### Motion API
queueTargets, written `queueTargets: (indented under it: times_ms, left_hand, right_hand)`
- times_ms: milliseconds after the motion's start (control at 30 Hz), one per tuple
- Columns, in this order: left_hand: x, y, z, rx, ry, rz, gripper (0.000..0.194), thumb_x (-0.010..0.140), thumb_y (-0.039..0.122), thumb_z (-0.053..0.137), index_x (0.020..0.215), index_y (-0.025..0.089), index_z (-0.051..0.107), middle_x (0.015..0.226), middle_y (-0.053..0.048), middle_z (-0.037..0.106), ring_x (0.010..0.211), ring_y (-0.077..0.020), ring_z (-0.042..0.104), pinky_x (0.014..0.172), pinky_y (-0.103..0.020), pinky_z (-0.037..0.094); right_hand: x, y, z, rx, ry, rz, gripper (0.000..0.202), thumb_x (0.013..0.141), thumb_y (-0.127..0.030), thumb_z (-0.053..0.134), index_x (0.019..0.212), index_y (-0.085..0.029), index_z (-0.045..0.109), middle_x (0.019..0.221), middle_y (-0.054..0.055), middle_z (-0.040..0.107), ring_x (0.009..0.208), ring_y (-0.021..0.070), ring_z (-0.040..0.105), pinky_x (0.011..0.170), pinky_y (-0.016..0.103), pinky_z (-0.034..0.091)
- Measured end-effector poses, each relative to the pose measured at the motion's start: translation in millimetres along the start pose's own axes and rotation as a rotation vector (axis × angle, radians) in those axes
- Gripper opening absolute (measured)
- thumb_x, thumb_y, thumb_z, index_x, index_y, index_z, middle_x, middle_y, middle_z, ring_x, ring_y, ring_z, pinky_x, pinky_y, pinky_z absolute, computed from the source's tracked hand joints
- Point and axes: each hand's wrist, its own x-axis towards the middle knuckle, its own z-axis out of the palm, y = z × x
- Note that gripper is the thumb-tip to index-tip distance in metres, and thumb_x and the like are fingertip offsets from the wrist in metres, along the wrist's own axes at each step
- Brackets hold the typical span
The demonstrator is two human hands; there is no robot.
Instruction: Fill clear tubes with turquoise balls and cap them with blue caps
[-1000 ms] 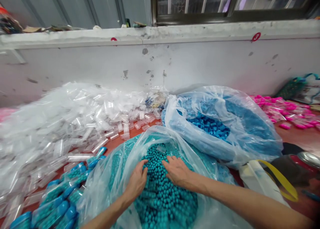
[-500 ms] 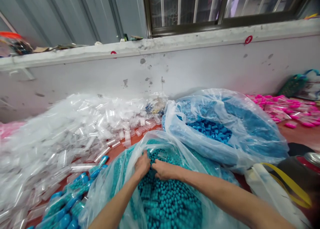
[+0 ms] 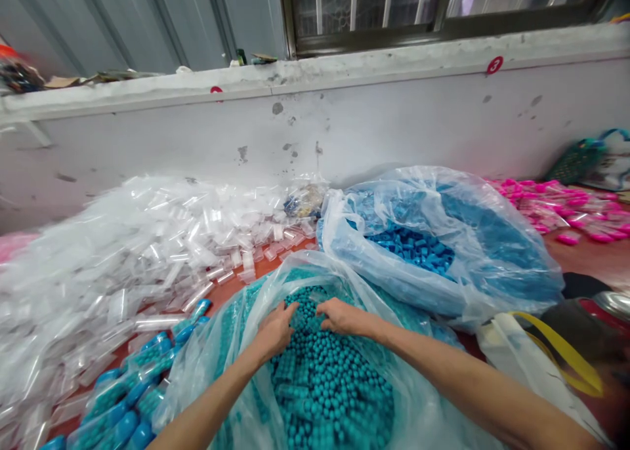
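Note:
A clear plastic bag (image 3: pixel 224 365) full of small teal beads (image 3: pixel 339 378) lies open right in front of me. Both hands reach into its mouth, over the beads. On the left, my left hand (image 3: pixel 275 328) is at the inner edge of the bag, thumb and forefinger stretched forward and apart. Across a small gap, my right hand (image 3: pixel 340 317) hangs over the beads with bent fingers and its thumb apart from them. Neither hand shows anything held. Clear tubes (image 3: pixel 291 370), some seemingly with beads inside, lie among the beads near my left wrist.
Clear empty tubes (image 3: pixel 162 240) form a large heap at left. Filled tubes with blue caps (image 3: pixel 121 410) lie nearer. Behind the beads stands a bag of blue caps (image 3: pixel 418 250). Pink-capped tubes (image 3: pixel 566 207) lie far right, and a white bag with a yellow strap (image 3: pixel 566 355) nearer.
My hands have drawn apart: the left has shifted left and the right to the right. Their fingers look looser than before. The view has tipped down slightly.

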Motion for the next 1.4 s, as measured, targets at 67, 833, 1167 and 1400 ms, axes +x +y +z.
queueTargets:
  times_ms: [67, 833, 1167, 1400]
  left_hand:
    - [2.9, 0.1, 1.1, 0.089, -0.059, 0.116, 0.039, 0.069, 0.011, 0.048, 0.105, 0.023, 0.055, 0.107, -0.008, 0.055, 0.095, -0.0246, 0.056, 0.086, -0.035, 0.039]
    - [1.5, 12.8, 28.4, 0.215, 0.055, 0.062, 0.026, 0.071, 0.011, 0.041, 0.096, 0.014, 0.046, 0.101, -0.010, 0.055, 0.096, -0.0221, 0.049, 0.083, -0.032, 0.037]
    - [-1.2, 9.9, 33.7, 0.302, 0.057, 0.171, 0.049, 0.065, 0.003, 0.038, 0.114, 0.007, 0.041, 0.135, -0.018, 0.032, 0.128, -0.0284, 0.024, 0.100, -0.042, 0.026]
    - [0.8, 3.7, 30.5, 0.084, 0.003, 0.293, 0.060, 0.062, 0.004, 0.041, 0.122, 0.006, 0.032, 0.127, -0.017, 0.041, 0.124, -0.0235, 0.032, 0.103, -0.035, 0.028]
  right_hand:
    - [-1.8, -1.6, 0.6, 0.009, 0.027, 0.005, 0.026, 0.072, -0.018, 0.058, 0.097, -0.015, 0.053, 0.087, 0.007, 0.062, 0.083, 0.0214, 0.057, 0.069, 0.028, 0.041]
    - [15.6, -17.6, 14.2, -0.350, 0.313, 0.127, 0.024, 0.083, -0.012, 0.037, 0.091, -0.019, 0.058, 0.093, 0.009, 0.060, 0.083, 0.0212, 0.056, 0.065, 0.030, 0.043]
    - [27.1, -24.0, 23.4, -0.325, 0.242, 0.088, 0.030, 0.082, -0.006, 0.031, 0.092, -0.009, 0.058, 0.091, 0.018, 0.060, 0.084, 0.0279, 0.056, 0.073, 0.042, 0.041]
    - [37.8, -17.0, 9.9, -0.039, 0.082, -0.013, 0.022, 0.073, -0.006, 0.046, 0.083, -0.014, 0.063, 0.084, 0.009, 0.066, 0.078, 0.0205, 0.060, 0.066, 0.027, 0.045]
